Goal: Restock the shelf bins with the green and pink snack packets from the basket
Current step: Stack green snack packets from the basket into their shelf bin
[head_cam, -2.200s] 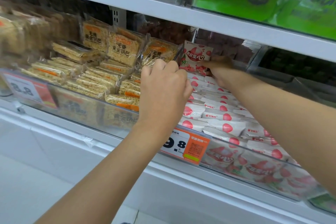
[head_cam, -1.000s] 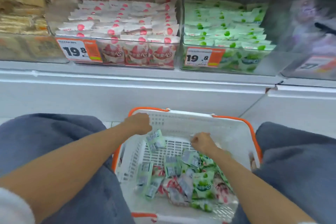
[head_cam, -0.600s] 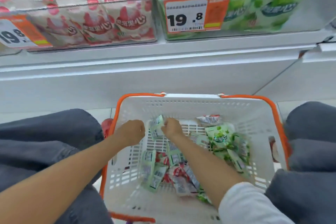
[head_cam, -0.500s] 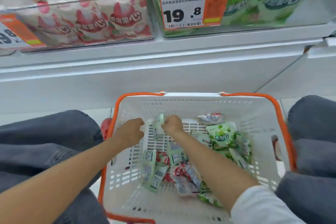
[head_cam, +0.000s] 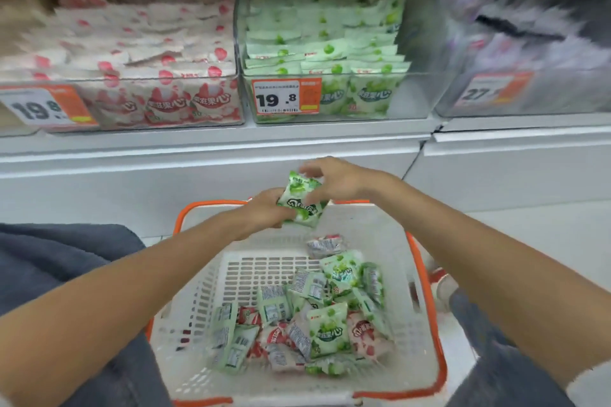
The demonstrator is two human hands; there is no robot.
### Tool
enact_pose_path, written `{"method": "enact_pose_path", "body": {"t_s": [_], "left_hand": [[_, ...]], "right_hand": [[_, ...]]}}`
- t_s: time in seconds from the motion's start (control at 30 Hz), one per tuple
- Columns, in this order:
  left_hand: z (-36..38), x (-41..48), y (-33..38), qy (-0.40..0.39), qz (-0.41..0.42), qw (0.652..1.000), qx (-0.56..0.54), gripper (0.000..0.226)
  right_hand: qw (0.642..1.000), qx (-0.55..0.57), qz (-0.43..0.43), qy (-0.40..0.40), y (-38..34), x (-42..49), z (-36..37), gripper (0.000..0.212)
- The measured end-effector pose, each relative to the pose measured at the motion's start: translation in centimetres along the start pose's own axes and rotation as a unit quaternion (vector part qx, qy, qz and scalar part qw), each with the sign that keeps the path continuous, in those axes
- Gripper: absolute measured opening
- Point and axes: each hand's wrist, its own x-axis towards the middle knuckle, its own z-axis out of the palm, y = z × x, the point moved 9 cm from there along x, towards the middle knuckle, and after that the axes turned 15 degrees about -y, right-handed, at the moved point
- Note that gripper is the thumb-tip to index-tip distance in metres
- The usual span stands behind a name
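Green plastic snack packets (head_cam: 299, 205) are gripped by the left hand (head_cam: 264, 213), the right hand (head_cam: 340, 180) loosely spread against them; edges should be squared before the far clear plastic bin (head_cam: 413, 96) is filled.

Beyond the basket (head_cam: 205, 205), open air reaches the green bin (head_cam: 420, 99); its clear front wall blocks low entry; its right end lies bare.
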Motion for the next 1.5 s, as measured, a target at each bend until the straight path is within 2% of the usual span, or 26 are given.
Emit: {"method": "enact_pose_path", "body": {"t_s": [0.03, 0.1, 0.17, 0.23, 0.3, 0.33, 0.37, 0.43, 0.5, 0.53, 0.57, 0.63, 0.67, 0.73, 0.8, 0.9, 0.97, 1.03, 1.13, 1.2, 1.27, 1.33, 1.4, 1.5], "left_hand": [[0.6, -0.3, 1.9, -0.010, 0.017, 1.000, 0.000, 0.018], [1.6, -1.1, 5.4, -0.022, 0.056, 0.998, -0.004, 0.027], [0.8, -1.7, 7.5, 0.023, 0.085, 0.996, -0.023, 0.037], [-1.2, -2.7, 8.6, 0.100, 0.100, 0.986, -0.085, 0.035], [-1.9, -2.8, 8.8, 0.091, 0.113, 0.966, -0.215, 0.041], [-1.9, -2.9, 9.4, 0.070, 0.119, 0.960, -0.245, 0.044], [-2.0, -3.2, 9.6, 0.063, 0.125, 0.964, -0.224, 0.043], [-3.4, -4.1, 12.5, 0.110, 0.138, 0.984, -0.018, 0.034], [-4.0, -5.2, 16.4, 0.161, 0.141, 0.951, 0.223, 0.026], [-3.8, -5.6, 18.2, 0.169, 0.155, 0.933, 0.278, 0.025], [-3.7, -5.6, 19.6, 0.173, 0.171, 0.924, 0.294, 0.025], [-3.9, -5.7, 21.5, 0.182, 0.207, 0.933, 0.233, 0.033], [-4.0, -5.6, 22.0, 0.175, 0.219, 0.942, 0.183, 0.042], [-3.9, -4.6, 22.4, 0.142, 0.222, 0.954, 0.142, 0.046], [-3.7, -3.5, 23.2, 0.127, 0.218, 0.951, 0.177, 0.031], [-4.5, -2.2, 25.7, 0.170, 0.254, 0.933, 0.191, 0.030], [-6.0, -1.7, 27.5, 0.207, 0.297, 0.918, 0.162, 0.027], [-8.4, -0.9, 29.0, 0.250, 0.304, 0.906, 0.156, 0.024], [-11.7, 2.4, 30.0, 0.293, 0.215, 0.892, 0.270, 0.035], [-12.8, 5.9, 29.7, 0.255, 0.132, 0.893, 0.348, 0.054], [-13.2, 8.7, 29.4, 0.210, 0.079, 0.876, 0.427, 0.068], [-13.4, 10.7, 29.2, 0.178, 0.051, 0.854, 0.487, 0.071], [-13.7, 11.7, 28.6, 0.165, 0.023, 0.838, 0.519, 0.073], [-13.9, 12.3, 28.1, 0.167, 0.006, 0.832, 0.529, 0.077]], "right_hand": [[0.999, -0.046, 0.002, 0.004, -0.8, -1.1, -0.7, 0.015], [0.996, -0.074, -0.008, 0.038, -1.9, -3.1, -2.9, 0.029], [0.997, -0.019, -0.015, 0.071, -1.8, -5.1, -5.1, 0.031], [0.988, 0.097, -0.042, 0.111, -1.0, -6.7, -6.9, 0.019], [0.951, 0.270, -0.077, 0.131, 0.3, -7.9, -7.7, 0.028], [0.928, 0.339, -0.090, 0.125, 0.7, -8.2, -7.6, 0.035], [0.917, 0.370, -0.089, 0.123, 1.3, -8.2, -7.1, 0.043], [0.945, 0.276, -0.064, 0.162, 1.4, -9.6, -8.2, 0.062], [0.969, 0.162, -0.063, 0.175, 0.1, -10.2, -9.1, 0.079], [0.977, 0.119, -0.062, 0.168, -0.5, -10.5, -9.4, 0.079], [0.982, 0.066, -0.057, 0.168, -1.2, -10.7, -9.9, 0.067], [0.980, -0.015, -0.043, 0.191, -2.4, -11.8, -11.3, 0.025], [0.975, -0.028, -0.048, 0.213, -2.4, -12.5, -12.4, 0.020], [0.969, -0.025, -0.054, 0.239, -2.4, -13.9, -14.3, 0.027], [0.973, -0.045, -0.038, 0.225, -2.3, -14.9, -15.6, 0.038], [0.967, -0.155, 0.007, 0.204, -2.6, -16.0, -18.0, 0.033], [0.943, -0.200, 0.022, 0.264, -2.5, -17.2, -21.4, 0.031], [0.914, -0.231, 0.030, 0.333, -1.8, -18.1, -24.8, 0.028], [0.890, -0.257, 0.047, 0.372, 0.0, -16.6, -28.0, 0.020], [0.875, -0.281, 0.076, 0.386, 1.1, -14.4, -29.6, 0.024], [0.859, -0.305, 0.100, 0.399, 2.0, -12.3, -30.9, 0.036], [0.851, -0.318, 0.139, 0.395, 3.1, -10.1, -32.1, 0.043], [0.840, -0.335, 0.179, 0.387, 3.9, -8.3, -33.2, 0.039], [0.819, -0.360, 0.210, 0.394, 4.0, -7.0, -34.5, 0.036]]}}
